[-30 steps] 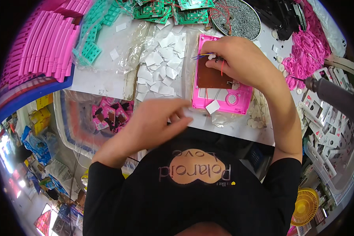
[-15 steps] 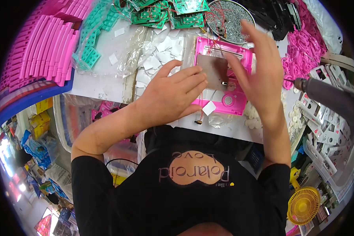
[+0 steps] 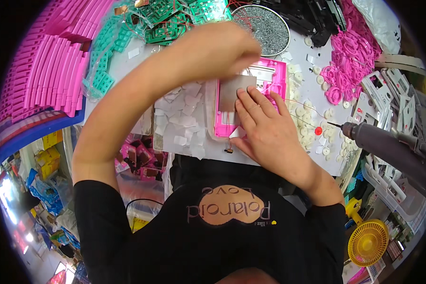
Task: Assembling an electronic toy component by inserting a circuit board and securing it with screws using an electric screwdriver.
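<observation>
The right hand (image 3: 265, 128) lies open, fingers flat, pinning a grey plate (image 3: 234, 92) inside the pink housing (image 3: 274, 75); the left hand (image 3: 222, 47) hovers loosely closed near the table's far edge, seemingly empty.

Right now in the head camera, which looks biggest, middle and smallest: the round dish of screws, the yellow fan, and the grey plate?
1. Round dish of screws, biggest.
2. Yellow fan and grey plate: they look too alike to rank; the right hand covers part of the plate.

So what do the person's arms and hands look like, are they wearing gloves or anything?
No gloves. Both the left hand and the right hand are bare, with bare forearms. Short black sleeves of a black T-shirt cover only the upper arms. No rings, watch or bracelets show.
</observation>
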A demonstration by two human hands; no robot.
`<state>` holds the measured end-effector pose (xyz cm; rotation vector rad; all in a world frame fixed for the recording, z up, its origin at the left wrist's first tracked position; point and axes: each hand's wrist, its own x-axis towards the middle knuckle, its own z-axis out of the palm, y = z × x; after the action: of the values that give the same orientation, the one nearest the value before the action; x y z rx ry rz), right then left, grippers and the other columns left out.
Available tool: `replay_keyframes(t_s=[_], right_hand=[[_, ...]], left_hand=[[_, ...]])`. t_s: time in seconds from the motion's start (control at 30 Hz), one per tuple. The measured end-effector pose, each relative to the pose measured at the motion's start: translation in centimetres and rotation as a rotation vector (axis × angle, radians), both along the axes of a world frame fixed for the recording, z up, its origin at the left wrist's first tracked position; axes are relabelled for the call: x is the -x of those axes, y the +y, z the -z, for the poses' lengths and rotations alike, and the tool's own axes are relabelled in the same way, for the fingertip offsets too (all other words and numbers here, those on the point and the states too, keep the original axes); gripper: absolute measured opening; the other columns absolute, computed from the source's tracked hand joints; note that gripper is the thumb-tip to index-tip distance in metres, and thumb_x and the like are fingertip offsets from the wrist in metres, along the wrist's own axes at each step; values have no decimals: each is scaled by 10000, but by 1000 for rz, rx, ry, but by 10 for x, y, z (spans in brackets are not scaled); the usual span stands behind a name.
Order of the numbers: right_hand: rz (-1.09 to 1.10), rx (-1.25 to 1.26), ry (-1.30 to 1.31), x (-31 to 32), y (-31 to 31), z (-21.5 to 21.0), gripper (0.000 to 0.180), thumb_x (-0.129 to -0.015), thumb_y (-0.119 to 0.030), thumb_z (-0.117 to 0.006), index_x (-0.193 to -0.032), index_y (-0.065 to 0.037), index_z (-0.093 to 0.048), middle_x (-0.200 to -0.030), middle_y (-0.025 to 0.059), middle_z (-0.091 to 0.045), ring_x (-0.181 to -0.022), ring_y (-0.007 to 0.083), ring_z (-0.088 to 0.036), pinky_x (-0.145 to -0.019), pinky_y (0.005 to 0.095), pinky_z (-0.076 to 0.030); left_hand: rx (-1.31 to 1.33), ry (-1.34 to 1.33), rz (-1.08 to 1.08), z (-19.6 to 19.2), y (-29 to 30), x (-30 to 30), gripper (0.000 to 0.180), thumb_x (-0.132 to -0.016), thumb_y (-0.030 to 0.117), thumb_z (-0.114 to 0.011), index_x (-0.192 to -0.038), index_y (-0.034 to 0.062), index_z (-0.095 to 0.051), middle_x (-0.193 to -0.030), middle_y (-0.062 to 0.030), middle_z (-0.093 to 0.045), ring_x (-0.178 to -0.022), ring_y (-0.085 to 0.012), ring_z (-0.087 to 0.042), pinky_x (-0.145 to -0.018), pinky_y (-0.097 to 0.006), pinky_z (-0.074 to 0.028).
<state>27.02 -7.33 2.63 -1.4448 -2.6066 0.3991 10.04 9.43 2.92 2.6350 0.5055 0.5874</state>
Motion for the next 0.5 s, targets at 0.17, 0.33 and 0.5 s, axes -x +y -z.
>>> replay_keyframes(t_s=[0.17,0.33,0.5], right_hand=[[34,-18,259,-8,-7,-28,592,-733,-210,-824,-1232,41,-629,-1354,195,-581,-1241,376,-547,-1010,493,-456],[-50,-551,895,-90,-48,-84,340,-839,-280,-726,-1093,-71,-644,-983,83,-680,-773,229,-648,-702,344,-528],[359,-593,1403,-93,30,-77,456,-932,-399,-625,-1144,-3,-549,-847,99,-652,-643,198,-619,-605,341,-510]], left_hand=[[-299,354,-131,34,65,-76,185,-825,151,-636,-895,41,-767,-902,-152,-735,-908,-286,-700,-777,-438,-487],[-243,476,-72,49,74,-94,208,-819,191,-598,-857,70,-763,-950,-142,-741,-960,-309,-697,-892,-489,-443],[-304,473,-88,51,71,-96,243,-858,192,-556,-865,64,-763,-961,-147,-747,-958,-300,-703,-878,-485,-442]])
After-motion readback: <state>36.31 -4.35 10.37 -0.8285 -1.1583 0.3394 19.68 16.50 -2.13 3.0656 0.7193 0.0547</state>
